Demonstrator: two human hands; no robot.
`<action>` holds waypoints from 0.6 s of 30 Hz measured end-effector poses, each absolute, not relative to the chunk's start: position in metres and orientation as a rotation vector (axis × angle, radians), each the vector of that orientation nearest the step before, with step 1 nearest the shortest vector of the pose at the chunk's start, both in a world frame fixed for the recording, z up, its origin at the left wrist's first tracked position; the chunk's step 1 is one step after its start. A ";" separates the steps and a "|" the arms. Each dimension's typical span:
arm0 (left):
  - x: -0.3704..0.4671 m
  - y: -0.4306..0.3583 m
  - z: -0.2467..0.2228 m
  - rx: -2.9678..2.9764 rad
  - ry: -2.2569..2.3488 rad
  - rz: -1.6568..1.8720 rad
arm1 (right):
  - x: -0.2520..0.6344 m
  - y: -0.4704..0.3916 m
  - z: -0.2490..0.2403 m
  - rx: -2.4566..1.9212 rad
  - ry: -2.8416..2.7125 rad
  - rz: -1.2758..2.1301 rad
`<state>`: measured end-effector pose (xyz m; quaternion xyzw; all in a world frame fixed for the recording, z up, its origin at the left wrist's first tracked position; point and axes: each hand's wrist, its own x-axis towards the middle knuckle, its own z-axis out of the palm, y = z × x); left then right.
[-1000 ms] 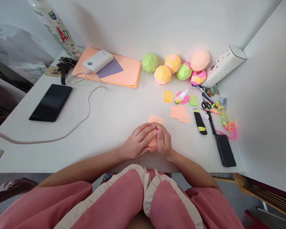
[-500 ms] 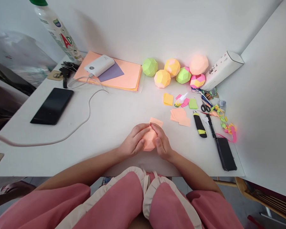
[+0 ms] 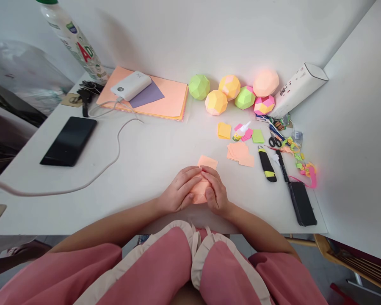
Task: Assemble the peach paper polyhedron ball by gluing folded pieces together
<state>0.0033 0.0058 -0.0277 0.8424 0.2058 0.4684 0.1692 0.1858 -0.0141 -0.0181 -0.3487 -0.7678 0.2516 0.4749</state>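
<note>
Between my two hands is a peach folded-paper ball [image 3: 199, 195] with flat facets, near the table's front edge. My left hand [image 3: 180, 189] wraps its left side, with the thumb on the near face. On the right side my right hand [image 3: 216, 191] curves round it, fingertips meeting the left ones at the top. The fingers hide much of the ball. Just beyond the fingertips lies a peach paper square [image 3: 207, 162]. More peach paper pieces [image 3: 240, 154] lie to the right, below a small glue bottle [image 3: 241, 131].
Several finished paper balls [image 3: 199, 87] line the wall. A utility knife [image 3: 267, 164], scissors [image 3: 274, 141], paper scraps [image 3: 305, 166] and a black case [image 3: 301, 204] lie right. At left are a black phone [image 3: 69, 141], a power bank [image 3: 131, 85] on paper sheets and a white cable [image 3: 118, 146].
My fingers have closed a little further over the peach ball, and its visible face has shifted slightly. Both hands stay in about the same place; the view has moved slightly.
</note>
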 end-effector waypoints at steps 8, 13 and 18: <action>0.004 0.005 -0.026 2.415 0.597 1.288 | 0.184 -0.016 -0.019 -0.846 -1.790 0.670; 0.004 0.006 -0.028 2.412 0.622 1.237 | 0.184 -0.015 -0.023 -0.910 -1.790 0.679; 0.004 0.006 -0.029 2.410 0.645 1.213 | 0.185 -0.015 -0.023 -0.985 -1.820 0.691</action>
